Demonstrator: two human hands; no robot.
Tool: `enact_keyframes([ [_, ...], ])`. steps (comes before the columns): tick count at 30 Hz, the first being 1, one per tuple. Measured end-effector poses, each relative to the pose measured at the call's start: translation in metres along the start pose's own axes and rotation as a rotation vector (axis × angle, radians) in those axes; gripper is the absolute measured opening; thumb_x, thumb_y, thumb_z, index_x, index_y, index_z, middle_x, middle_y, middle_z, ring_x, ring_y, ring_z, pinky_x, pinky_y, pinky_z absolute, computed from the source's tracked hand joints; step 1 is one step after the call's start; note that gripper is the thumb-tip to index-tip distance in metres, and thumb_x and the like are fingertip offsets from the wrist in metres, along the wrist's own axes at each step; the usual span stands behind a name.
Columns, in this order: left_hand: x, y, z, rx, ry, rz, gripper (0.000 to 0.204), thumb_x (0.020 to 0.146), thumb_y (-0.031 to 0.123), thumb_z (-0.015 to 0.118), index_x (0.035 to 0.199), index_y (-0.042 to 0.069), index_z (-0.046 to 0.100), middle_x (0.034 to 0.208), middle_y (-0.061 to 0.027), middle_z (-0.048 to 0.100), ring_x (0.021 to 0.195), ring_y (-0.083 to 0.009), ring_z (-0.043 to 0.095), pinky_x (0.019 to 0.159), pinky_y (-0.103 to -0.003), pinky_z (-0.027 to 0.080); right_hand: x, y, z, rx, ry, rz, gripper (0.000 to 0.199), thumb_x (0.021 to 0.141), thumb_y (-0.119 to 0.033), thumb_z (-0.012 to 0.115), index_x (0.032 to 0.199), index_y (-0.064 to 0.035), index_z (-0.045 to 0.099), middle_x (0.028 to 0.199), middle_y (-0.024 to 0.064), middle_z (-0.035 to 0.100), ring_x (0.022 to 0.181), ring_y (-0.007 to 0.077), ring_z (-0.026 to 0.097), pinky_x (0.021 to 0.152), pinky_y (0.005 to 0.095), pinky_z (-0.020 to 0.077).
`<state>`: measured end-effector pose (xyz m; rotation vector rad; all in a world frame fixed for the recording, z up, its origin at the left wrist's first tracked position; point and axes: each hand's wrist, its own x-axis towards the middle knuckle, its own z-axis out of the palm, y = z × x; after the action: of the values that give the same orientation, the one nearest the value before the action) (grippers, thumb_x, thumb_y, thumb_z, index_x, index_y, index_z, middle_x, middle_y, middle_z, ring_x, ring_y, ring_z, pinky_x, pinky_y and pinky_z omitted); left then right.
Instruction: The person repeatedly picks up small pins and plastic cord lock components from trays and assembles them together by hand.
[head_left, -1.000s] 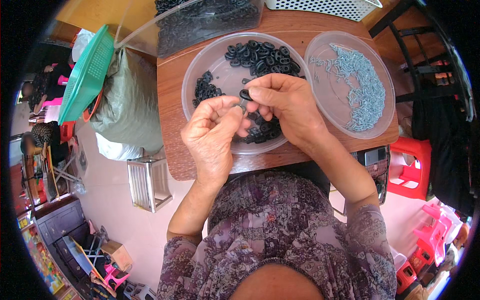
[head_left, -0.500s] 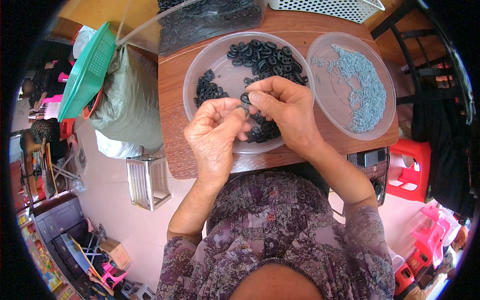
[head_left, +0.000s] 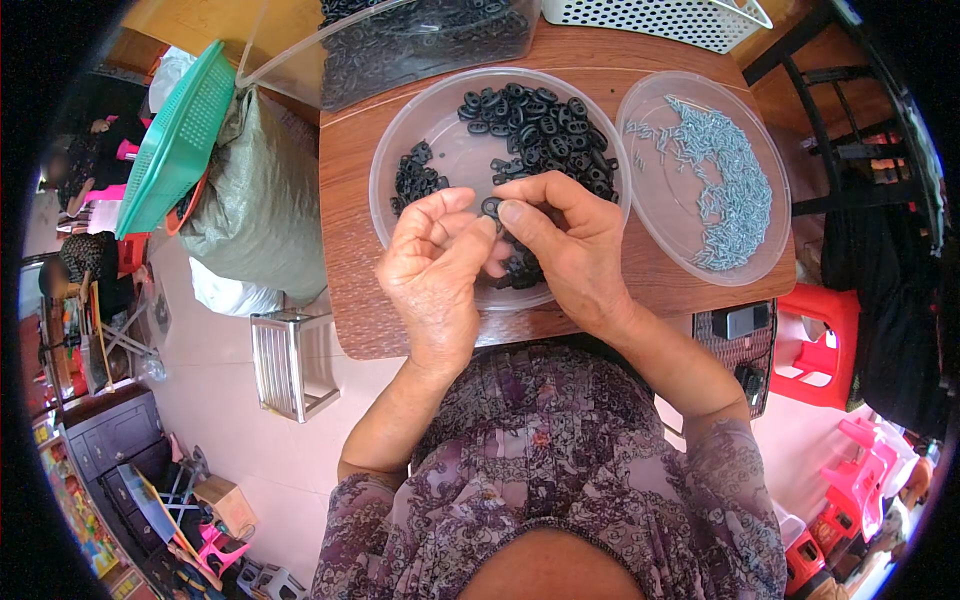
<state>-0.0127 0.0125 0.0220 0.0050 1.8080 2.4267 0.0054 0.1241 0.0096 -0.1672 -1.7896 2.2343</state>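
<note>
My right hand (head_left: 575, 255) pinches a small black plastic piece with two round holes (head_left: 491, 206) between thumb and forefinger. Close against it, my left hand (head_left: 435, 285) has thumb and forefinger pressed together; what lies between those fingertips is hidden. Both hands are over the near part of a round clear plastic tub (head_left: 385, 130). In the tub, a heap of similar black pieces (head_left: 560, 135) fills the right side, and smaller black parts (head_left: 415, 175) lie at the left. Thin silvery screw-like pins (head_left: 735, 225) are spread on a clear round lid (head_left: 640, 190) to the right.
A clear bin (head_left: 430, 75) of black pieces stands at the table's (head_left: 345, 230) back, beside a white perforated basket (head_left: 655, 22). Left are a grey-green sack (head_left: 255, 205), green baskets (head_left: 175, 150) and a metal stool (head_left: 285, 365). A red stool (head_left: 815, 345) stands right.
Both hands have shifted slightly downward in the view and remain close together. The right hand still pinches the black piece; the left fingertips have turned a little against it.
</note>
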Motion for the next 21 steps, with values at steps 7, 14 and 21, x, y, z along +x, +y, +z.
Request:
enact_keyframes([
  [7,-0.0002,-0.0011,-0.0032,-0.001,-0.092,0.015,0.028,0.083,-0.001,0.056,0.110,-0.007,0.053,0.074,-0.0066,0.059,0.060,-0.0105,0.056,0.052,-0.021,0.046,0.0002,0.0055,-0.0052,-0.153,-0.010,-0.165,0.010,0.078,0.003,0.057,0.087,0.0013,0.060,0.072,0.0076,0.055,0.068,0.0151,0.054,0.061,0.0284,0.0445],
  [14,0.0006,-0.0055,-0.0076,-0.012,-0.090,0.007,0.027,0.084,0.001,0.057,0.109,-0.008,0.053,0.076,-0.0076,0.059,0.061,-0.0124,0.056,0.052,-0.022,0.046,-0.0035,0.0026,-0.0026,-0.345,-0.022,-0.366,0.016,0.073,0.002,0.059,0.088,-0.0021,0.062,0.072,0.0080,0.056,0.070,0.0245,0.051,0.067,0.0340,0.0388],
  [21,0.0012,-0.0023,-0.0041,-0.040,-0.107,-0.035,0.022,0.083,-0.002,0.055,0.105,-0.008,0.053,0.075,-0.0076,0.059,0.061,-0.0131,0.056,0.051,-0.023,0.046,-0.0007,0.0062,-0.0060,-0.363,-0.015,-0.393,0.015,0.073,0.002,0.059,0.087,-0.0024,0.062,0.070,0.0076,0.056,0.068,0.0243,0.051,0.064,0.0335,0.0394],
])
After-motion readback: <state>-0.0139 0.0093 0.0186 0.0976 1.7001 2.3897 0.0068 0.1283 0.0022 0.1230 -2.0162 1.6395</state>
